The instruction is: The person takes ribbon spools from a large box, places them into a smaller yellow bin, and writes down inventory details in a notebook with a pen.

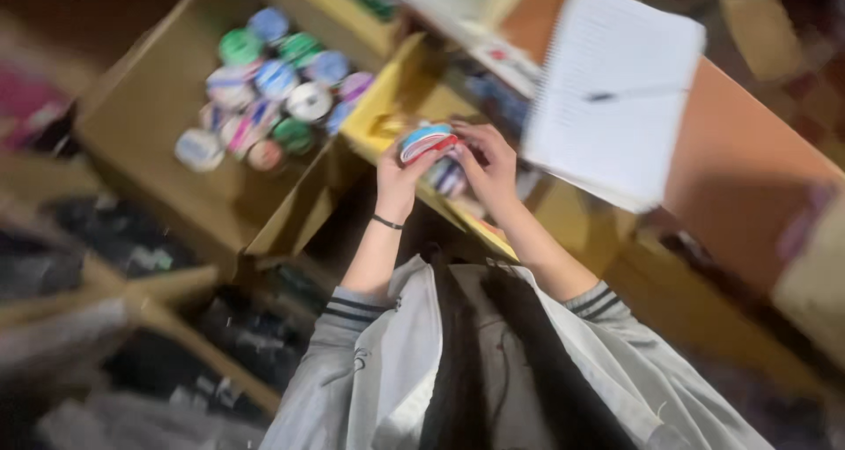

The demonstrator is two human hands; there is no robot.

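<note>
My left hand (398, 179) and my right hand (488, 164) meet over the edge of a yellow cardboard box (387, 124). Between them I hold a small round tin (424, 142) with a blue, white and red lid, tilted on its side. My left thumb and fingers grip its left rim; my right fingers close over its right side. More small tins (447, 177) show just below my hands, partly hidden by them. A thin black band circles my left wrist. The picture is blurred by motion.
An open brown cardboard box (167, 89) at the upper left holds several round tins (273, 84) with green, blue, white and pink lids. A white lined notebook (616, 98) with a pen lies on an orange surface (748, 159). Dark bagged items lie at the lower left.
</note>
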